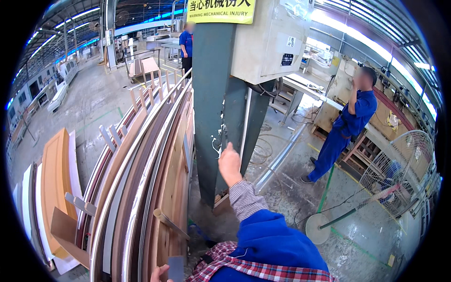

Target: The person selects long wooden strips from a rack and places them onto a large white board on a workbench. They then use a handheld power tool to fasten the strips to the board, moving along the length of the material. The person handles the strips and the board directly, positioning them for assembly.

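Note:
My right hand [230, 164] reaches forward to a dark green steel column [211, 84], its fingers closed round a small dark narrow tool [225, 134] whose tip is at the column's edge. White chipped or smeared patches [217, 144] mark the paint there. Low in the picture, my left hand [159, 273] shows only in part, its fingers pinching a flat grey rectangular plate [175, 268]. The plate's lower end is cut off by the picture's edge.
Long boards and strips [136, 188] stand in a wooden-pegged rack left of the column. A pale electrical box [268, 42] and yellow sign [221, 11] are on the column. A person in blue [352, 117] stands at right, near a large fan [399, 169]; another person [186, 44] is farther back.

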### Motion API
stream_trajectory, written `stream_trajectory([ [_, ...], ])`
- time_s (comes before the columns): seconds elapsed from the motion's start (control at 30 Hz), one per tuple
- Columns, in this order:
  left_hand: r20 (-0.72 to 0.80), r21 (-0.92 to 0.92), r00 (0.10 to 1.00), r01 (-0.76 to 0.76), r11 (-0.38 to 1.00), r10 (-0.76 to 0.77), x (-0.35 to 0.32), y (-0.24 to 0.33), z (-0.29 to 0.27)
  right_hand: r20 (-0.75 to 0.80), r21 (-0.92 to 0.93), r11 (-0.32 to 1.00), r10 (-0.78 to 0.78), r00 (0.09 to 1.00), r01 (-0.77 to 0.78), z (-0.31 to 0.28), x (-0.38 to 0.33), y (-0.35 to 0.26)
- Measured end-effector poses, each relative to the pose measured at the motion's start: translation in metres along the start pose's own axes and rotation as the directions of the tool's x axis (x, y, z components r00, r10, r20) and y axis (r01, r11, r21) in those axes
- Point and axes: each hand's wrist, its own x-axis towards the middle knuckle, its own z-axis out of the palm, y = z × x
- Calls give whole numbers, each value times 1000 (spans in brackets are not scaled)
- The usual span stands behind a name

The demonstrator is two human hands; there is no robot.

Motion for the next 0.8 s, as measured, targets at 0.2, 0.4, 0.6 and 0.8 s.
stream_trajectory([
  [0.2,-151,-160,987,28,987,-53,-14,4,4,46,-63,994,-81,996,84,-2,-55,-28],
  [0.4,-157,-117,987,25,993,-44,-10,-4,2,39,167,929,-340,940,330,-66,-101,-36],
  [0.6,-201,42,973,-110,993,117,-5,-2,3,269,605,763,-463,845,225,-34,-75,-115],
  [0.8,-274,-124,951,110,986,-140,-31,3,-2,327,557,762,-567,756,330,92,-17,-185],
])
